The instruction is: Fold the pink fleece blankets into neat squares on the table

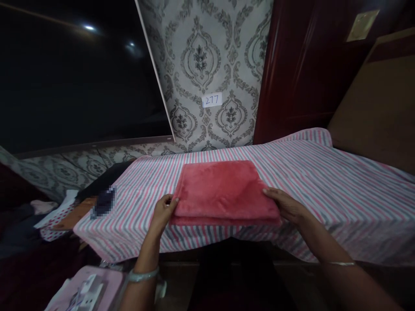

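Observation:
A coral-pink plush blanket (223, 188), folded into a flat rectangle, lies on a striped cloth (301, 172) near the table's front edge. My left hand (164, 211) pinches the blanket's left side by the front corner, thumb on top. At the opposite side, my right hand (285, 204) grips the right edge with the thumb on the upper face and the other fingers mostly hidden beneath. Along the front, the folded layers show as a double edge.
A large dark television screen (81, 73) stands at the back left. At the right is a cardboard box (379, 103). A blurred-out dark object (104, 202) lies on the cloth's left end. Below left sits a pink stool (112, 280) with small items on it.

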A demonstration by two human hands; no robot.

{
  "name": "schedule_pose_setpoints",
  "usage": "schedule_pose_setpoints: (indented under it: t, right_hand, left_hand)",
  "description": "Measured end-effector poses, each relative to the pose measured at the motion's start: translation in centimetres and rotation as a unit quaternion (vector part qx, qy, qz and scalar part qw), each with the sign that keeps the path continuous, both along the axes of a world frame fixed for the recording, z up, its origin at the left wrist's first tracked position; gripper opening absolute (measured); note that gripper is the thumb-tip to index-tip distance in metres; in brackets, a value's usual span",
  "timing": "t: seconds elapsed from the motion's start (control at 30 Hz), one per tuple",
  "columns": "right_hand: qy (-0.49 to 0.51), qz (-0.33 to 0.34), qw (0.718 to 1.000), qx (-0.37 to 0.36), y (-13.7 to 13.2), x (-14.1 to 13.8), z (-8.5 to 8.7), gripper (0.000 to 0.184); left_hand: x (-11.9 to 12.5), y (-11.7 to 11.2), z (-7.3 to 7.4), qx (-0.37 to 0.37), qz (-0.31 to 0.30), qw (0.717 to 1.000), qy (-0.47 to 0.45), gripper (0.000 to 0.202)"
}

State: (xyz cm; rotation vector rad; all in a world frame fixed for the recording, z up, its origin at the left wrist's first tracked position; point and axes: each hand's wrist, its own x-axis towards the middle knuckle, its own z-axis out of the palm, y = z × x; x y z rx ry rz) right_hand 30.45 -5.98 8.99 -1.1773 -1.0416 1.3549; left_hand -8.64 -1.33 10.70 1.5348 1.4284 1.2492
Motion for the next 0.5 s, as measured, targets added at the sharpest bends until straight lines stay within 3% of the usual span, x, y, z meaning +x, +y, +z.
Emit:
schedule_pose_setpoints:
  t: [0.13, 0.3, 0.5]
  right_hand:
    - [0.013, 0.021, 0.999, -0.046, 0.4, -0.2, -0.5, 0.034]
    - [0.049, -0.019, 0.999, -0.009, 0.2, -0.8, -1.0, 0.038]
    - [-0.006, -0.077, 0.997, 0.006, 0.0, -0.9, -2.0, 0.042]
  left_hand:
    - [0.5, 0.2, 1.0, 0.011, -0.022, 0.998, -0.061, 0.040]
    - [0.8, 0.4, 1.3, -0.023, -0.056, 0.983, -0.172, 0.049]
    - [1.0, -0.1, 0.5, -0.049, -0.015, 0.990, -0.128, 0.058]
